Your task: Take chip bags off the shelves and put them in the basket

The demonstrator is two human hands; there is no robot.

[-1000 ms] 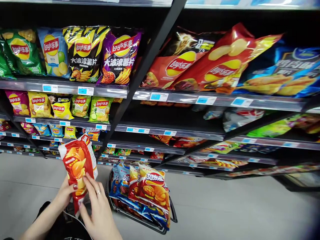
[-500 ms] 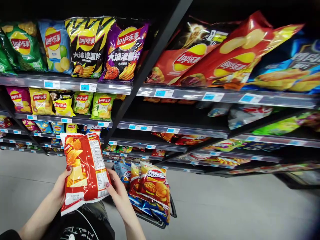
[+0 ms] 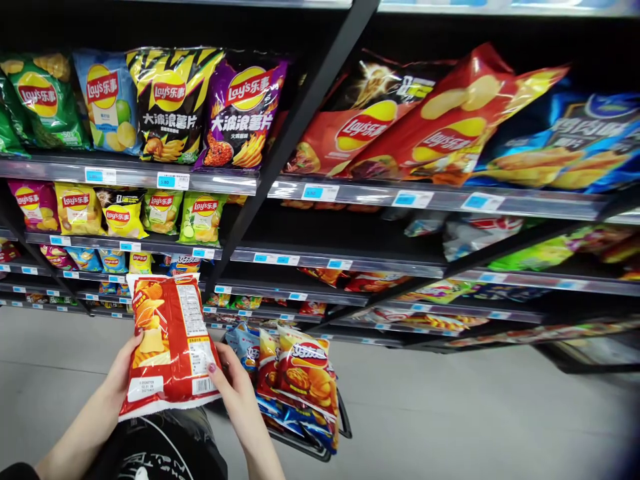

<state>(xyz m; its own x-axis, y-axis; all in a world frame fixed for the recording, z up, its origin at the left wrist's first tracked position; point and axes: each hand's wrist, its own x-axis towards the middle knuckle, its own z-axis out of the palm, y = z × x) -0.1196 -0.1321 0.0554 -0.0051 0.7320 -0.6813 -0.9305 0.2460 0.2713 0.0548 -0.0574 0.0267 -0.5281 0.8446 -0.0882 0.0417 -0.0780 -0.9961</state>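
A red chip bag (image 3: 173, 340) with chips pictured on it and a panel of small print and a barcode is held up in front of my body. My left hand (image 3: 123, 367) grips its left edge, the thumb on the near face. On the right edge my right hand (image 3: 231, 375) is closed, its thumb beside the barcode and the other fingers behind the bag. Just right of that hand is a black-framed basket (image 3: 320, 455) filled with several snack bags, among them a red and yellow bag (image 3: 307, 377) on top and blue ones below.
Black shelving (image 3: 320, 93) with price tags rises ahead. Several Lay's bags stand on it, including a purple bag (image 3: 243, 113) and a leaning red bag (image 3: 430, 133). Grey floor (image 3: 450, 407) lies to the right of the basket.
The view has tilted up slightly, so the shelves sit lower and a higher shelf edge shows. The chip bag's top leans farther away; both hands keep hold of it.
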